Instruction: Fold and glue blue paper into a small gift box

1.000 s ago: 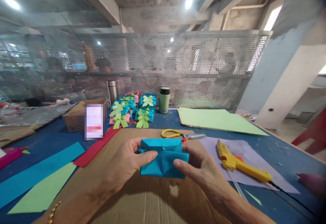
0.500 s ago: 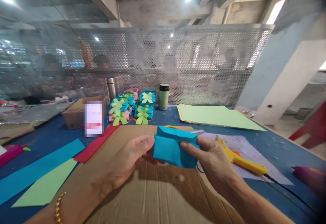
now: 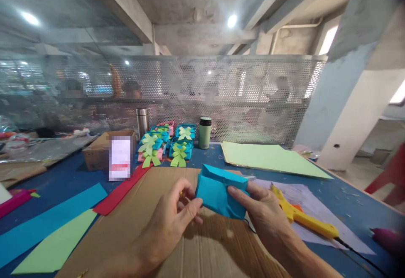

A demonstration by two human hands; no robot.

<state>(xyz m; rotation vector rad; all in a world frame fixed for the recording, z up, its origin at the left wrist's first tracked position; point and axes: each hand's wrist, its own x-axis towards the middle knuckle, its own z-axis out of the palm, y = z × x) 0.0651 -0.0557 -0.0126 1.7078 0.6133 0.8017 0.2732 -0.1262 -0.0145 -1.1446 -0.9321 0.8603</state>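
A small folded blue paper pouch (image 3: 217, 195) is held over the cardboard sheet, its top flap raised. My right hand (image 3: 262, 202) is closed on the pouch's right side, thumb in front and fingers behind. At the left edge is my left hand (image 3: 179, 210), fingers loosely curled and apart from the thumb. Its thumb tip lies by the pouch's lower left corner; I cannot tell whether it touches. Partly hidden behind the pouch are scissors (image 3: 251, 177). To the right, a yellow glue gun (image 3: 311, 224) lies on a purple paper sheet (image 3: 306, 191).
Finished blue and pink paper bags with green bows (image 3: 179, 153) stand at the back, beside a green tumbler (image 3: 205, 133) and a steel flask (image 3: 142, 122). Light green sheets (image 3: 272, 157) lie at right. A cardboard box (image 3: 96, 153) and blue (image 3: 60, 214) and red (image 3: 122, 191) strips are left.
My left hand has loosened from the pouch's left edge and drawn slightly away. My right hand keeps its hold. The view has tilted up a little, so things appear lower.
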